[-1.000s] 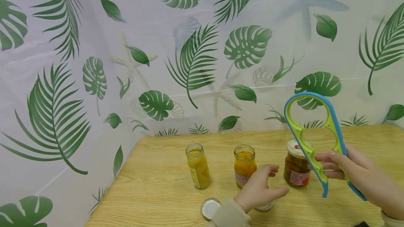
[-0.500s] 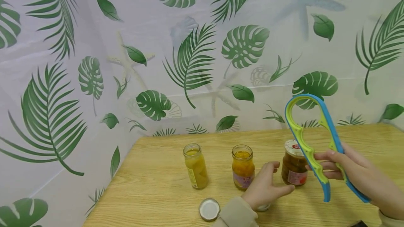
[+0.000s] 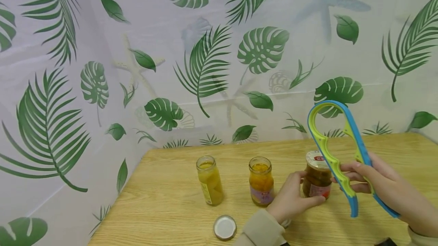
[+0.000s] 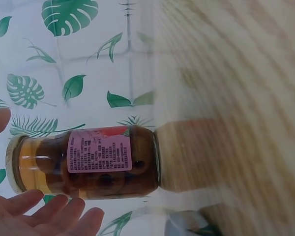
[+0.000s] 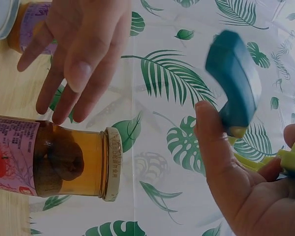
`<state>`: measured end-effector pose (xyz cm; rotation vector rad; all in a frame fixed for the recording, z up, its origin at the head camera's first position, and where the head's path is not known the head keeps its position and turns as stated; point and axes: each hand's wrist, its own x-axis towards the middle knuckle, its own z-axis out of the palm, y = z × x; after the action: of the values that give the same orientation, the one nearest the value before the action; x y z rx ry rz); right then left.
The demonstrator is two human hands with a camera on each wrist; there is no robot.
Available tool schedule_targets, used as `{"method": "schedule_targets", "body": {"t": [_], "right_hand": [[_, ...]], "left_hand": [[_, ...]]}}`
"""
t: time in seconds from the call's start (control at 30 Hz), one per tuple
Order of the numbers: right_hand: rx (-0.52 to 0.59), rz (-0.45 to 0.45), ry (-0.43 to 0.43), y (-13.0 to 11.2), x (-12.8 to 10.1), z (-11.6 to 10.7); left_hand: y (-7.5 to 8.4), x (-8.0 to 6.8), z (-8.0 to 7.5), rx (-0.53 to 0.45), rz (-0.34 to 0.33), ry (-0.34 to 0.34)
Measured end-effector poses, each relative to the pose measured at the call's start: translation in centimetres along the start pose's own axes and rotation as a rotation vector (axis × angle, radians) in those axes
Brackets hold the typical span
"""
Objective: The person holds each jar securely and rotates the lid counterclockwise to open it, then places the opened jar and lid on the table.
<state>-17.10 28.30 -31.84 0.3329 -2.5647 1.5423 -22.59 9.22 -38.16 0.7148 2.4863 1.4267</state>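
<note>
A jar of dark brown fruit (image 3: pixel 313 179) stands upright on the table, its white lid (image 3: pixel 315 159) on and a pink label on its side. My left hand (image 3: pixel 289 198) reaches up to it, thumb and fingers spread to either side. In the left wrist view the jar (image 4: pixel 101 162) shows between the thumb and the outstretched fingers (image 4: pixel 59 211). My right hand (image 3: pixel 384 185) holds a blue and green jar opener (image 3: pixel 357 135) upright by its handles, close to the right of the jar. The opener's blue handle end (image 5: pixel 236 83) sticks out past the thumb in the right wrist view.
An open jar of yellow fruit (image 3: pixel 212 185) and an open jar of orange fruit (image 3: pixel 261 183) stand to the left. A loose lid (image 3: pixel 225 227) lies in front of them, and another lid (image 3: pixel 286 223) is mostly hidden beneath my left wrist. A leaf-patterned sheet (image 3: pixel 219 67) hangs behind the table.
My left hand has moved right, toward the jar of dark fruit. The right hand keeps hold of the jar opener, whose handles have turned slightly. The head view has shifted slightly right.
</note>
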Motion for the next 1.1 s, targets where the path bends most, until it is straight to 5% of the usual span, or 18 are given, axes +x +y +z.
{"method": "schedule_targets", "body": {"t": [0.33,0.7,1.1], "right_hand": [[0.012,0.008,0.001,0.0,-0.1,-0.1],[0.033,0.023,-0.010,-0.3,-0.1,-0.6],[0.043,0.010,0.000,-0.2,-0.3,-0.6]], "left_hand": [[-0.5,1.3,0.3,-0.086,-0.080,0.023],[-0.7,2.3,0.7,-0.137,-0.096,0.038],[-0.8,3.7,1.6,-0.181,-0.032,0.082]]}}
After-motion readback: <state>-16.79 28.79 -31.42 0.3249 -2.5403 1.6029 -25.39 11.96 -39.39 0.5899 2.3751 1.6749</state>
